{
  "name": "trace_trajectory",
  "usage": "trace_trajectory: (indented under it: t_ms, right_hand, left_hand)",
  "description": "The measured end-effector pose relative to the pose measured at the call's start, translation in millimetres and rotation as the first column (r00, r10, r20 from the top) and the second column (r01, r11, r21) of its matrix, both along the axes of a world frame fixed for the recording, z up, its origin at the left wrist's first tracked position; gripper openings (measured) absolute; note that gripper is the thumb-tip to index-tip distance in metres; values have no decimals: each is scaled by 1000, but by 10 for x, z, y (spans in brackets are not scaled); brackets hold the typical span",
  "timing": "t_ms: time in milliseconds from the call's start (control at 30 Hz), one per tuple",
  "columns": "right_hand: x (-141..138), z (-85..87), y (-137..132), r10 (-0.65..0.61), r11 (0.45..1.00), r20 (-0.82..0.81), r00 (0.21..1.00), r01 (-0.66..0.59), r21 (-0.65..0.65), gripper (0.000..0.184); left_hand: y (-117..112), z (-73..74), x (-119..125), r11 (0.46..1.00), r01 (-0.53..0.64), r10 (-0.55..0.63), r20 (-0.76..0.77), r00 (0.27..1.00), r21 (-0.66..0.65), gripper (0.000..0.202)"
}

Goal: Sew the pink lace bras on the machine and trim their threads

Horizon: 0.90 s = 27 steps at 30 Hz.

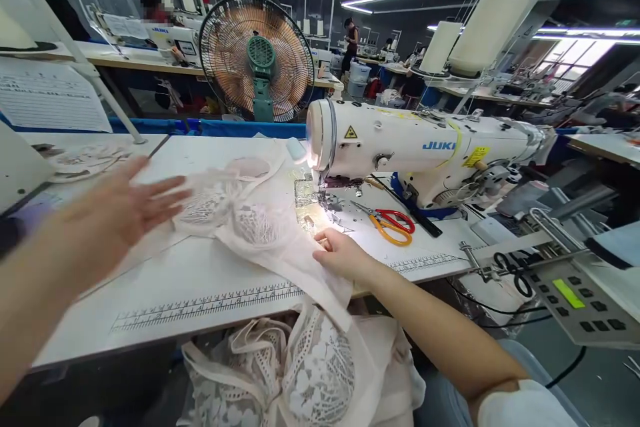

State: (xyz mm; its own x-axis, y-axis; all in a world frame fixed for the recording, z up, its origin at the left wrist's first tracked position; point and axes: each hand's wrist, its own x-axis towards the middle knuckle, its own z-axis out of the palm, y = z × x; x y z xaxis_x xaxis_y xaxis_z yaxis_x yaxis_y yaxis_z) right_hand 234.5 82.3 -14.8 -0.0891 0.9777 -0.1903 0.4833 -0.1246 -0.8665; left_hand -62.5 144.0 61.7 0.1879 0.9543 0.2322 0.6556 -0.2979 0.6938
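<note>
A pale pink lace bra (260,223) lies spread on the white sewing table, its right band running to the front edge. My right hand (343,255) pinches the edge of that band just in front of the needle area. Above the table at the left, my left hand (117,213) is slightly blurred, fingers stretched apart with nothing in them. Behind my right hand stands the white sewing machine (395,140), its lamp lit over the metal needle plate (305,193). More lace bras (320,373) hang in a heap below the table's front edge.
Scissors (390,221) with red and orange handles lie right of the needle. A printed ruler (210,303) runs along the table front. A green-hubbed fan (260,53) stands behind the table. At the right are a control panel (570,297) and thread cones (495,13); a paper sheet (50,97) is at the left.
</note>
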Motion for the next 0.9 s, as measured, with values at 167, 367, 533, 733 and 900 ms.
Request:
trace_trajectory:
  t_ms: [167,367,533,733,900]
  right_hand:
    - [314,156,-155,4,983,396,918,-76,165,9]
    - [471,158,64,2,934,680,733,-245,261,28]
    - [387,-65,234,33,900,794,608,-363,240,30]
    - [577,-251,27,-19,890,786,618,-347,294,39]
    - [854,-360,-528,-89,868,724,684,-303,393,37]
  left_hand:
    - [-209,-415,723,826,561,-544,-349,763,-61,40]
    - [316,-510,1551,826,560,-492,-559,668,-58,32]
    - [800,-685,1993,917,392,-351,-605,714,-69,24]
    - [923,-790,2036,936,337,-325,-626,708,-105,24]
    - [673,-713,1848,909,398,-384,-614,690,-121,13]
